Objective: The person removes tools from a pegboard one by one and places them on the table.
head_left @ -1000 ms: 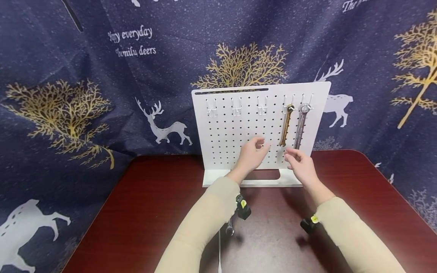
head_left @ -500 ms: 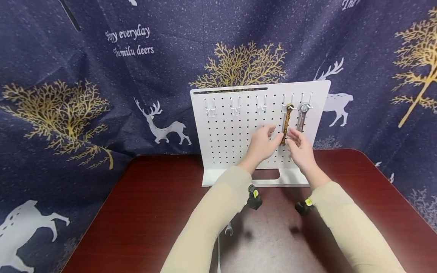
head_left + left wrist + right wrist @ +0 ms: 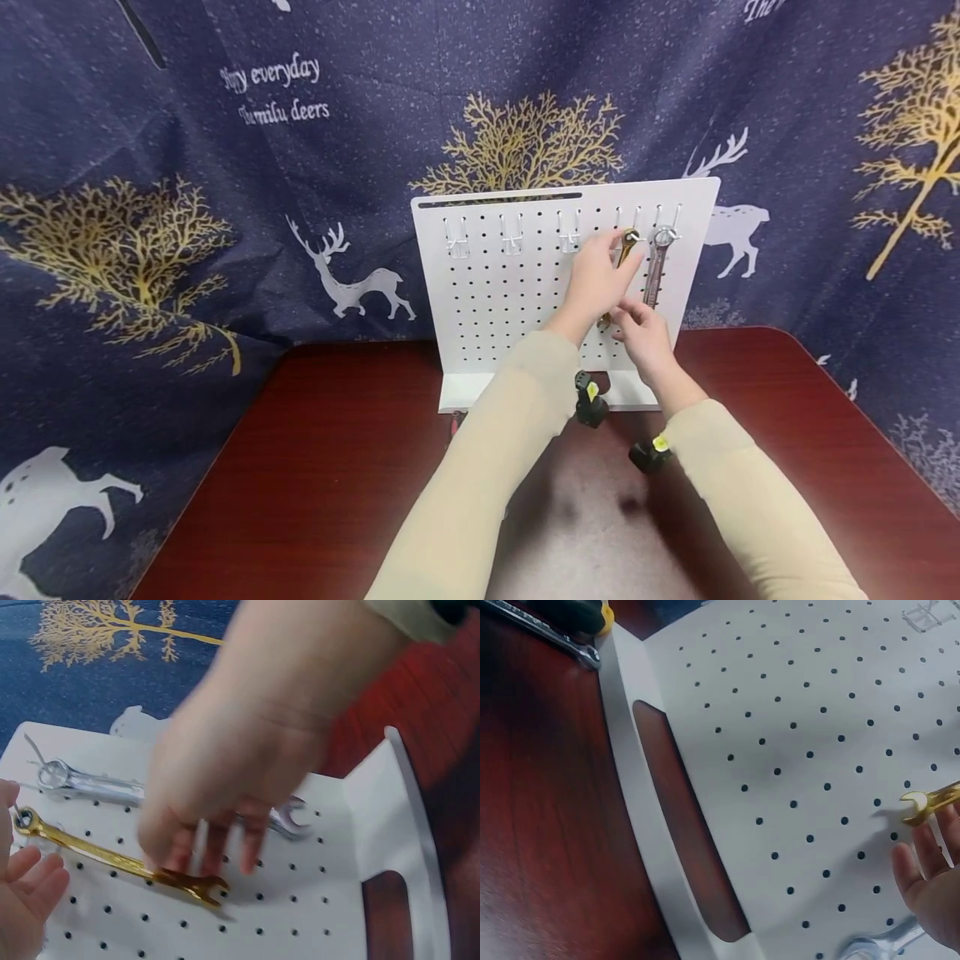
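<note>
A gold combination wrench (image 3: 624, 247) hangs by its ring end on a hook of the white pegboard (image 3: 495, 317). My left hand (image 3: 598, 279) is beside that ring end, thumb and fingers spread apart around it. Lower down, my right hand (image 3: 647, 340) pinches the wrench near its open end; in the right wrist view its fingertips (image 3: 930, 851) sit right at the gold jaw end. A silver combination wrench (image 3: 105, 787) hangs parallel on the neighbouring hook, partly covered by my right hand in the left wrist view.
Several wire hooks (image 3: 512, 242) line the board's upper left. A red-handled tool (image 3: 456, 422) lies at its base, mostly behind my left sleeve. The right wrist view shows a metal tool (image 3: 540, 631) beside a dark handle (image 3: 574, 611) on the red-brown table (image 3: 547, 802).
My left hand has risen rightward to the gold wrench's ring end. My right hand has shifted slightly left and down, and the wrench's lower end has swung left with it.
</note>
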`<state>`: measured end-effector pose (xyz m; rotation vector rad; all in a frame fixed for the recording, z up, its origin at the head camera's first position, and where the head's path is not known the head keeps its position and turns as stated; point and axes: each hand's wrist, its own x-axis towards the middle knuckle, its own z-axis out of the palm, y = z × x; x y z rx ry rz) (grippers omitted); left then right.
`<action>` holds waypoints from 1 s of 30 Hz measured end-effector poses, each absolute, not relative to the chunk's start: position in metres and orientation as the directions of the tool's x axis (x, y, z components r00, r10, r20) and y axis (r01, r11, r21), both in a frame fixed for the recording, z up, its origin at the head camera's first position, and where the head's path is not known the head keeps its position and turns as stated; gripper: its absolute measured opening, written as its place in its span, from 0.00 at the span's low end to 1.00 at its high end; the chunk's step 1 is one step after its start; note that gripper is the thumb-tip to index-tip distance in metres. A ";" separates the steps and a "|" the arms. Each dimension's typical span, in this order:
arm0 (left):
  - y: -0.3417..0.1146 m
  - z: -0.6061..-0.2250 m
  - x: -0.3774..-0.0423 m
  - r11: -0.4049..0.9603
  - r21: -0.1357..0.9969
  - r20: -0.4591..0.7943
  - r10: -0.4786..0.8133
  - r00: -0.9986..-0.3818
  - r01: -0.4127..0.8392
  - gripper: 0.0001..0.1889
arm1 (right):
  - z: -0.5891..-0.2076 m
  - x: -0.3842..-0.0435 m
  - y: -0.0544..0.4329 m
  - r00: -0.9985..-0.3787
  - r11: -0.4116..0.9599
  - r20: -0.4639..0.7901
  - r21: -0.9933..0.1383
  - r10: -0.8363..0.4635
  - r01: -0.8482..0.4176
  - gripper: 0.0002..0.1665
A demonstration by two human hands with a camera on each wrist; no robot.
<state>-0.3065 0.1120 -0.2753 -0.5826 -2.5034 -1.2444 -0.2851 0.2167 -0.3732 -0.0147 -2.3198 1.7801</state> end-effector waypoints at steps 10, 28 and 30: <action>0.119 -0.263 -0.307 0.500 0.779 0.370 0.123 -0.921 0.380 0.22 | -0.393 -0.267 0.207 -0.987 -0.014 0.101 -0.995 0.122 -0.103 0.29; 0.131 -0.260 -0.304 0.366 0.875 0.308 0.084 -0.948 0.317 0.08 | -0.402 -0.223 0.200 -0.945 -0.279 0.167 -0.928 0.282 -0.247 0.12; 0.132 -0.259 -0.303 0.355 0.879 0.310 0.081 -0.947 0.318 0.07 | -0.401 -0.219 0.201 -0.940 -0.301 0.175 -0.916 0.292 -0.264 0.10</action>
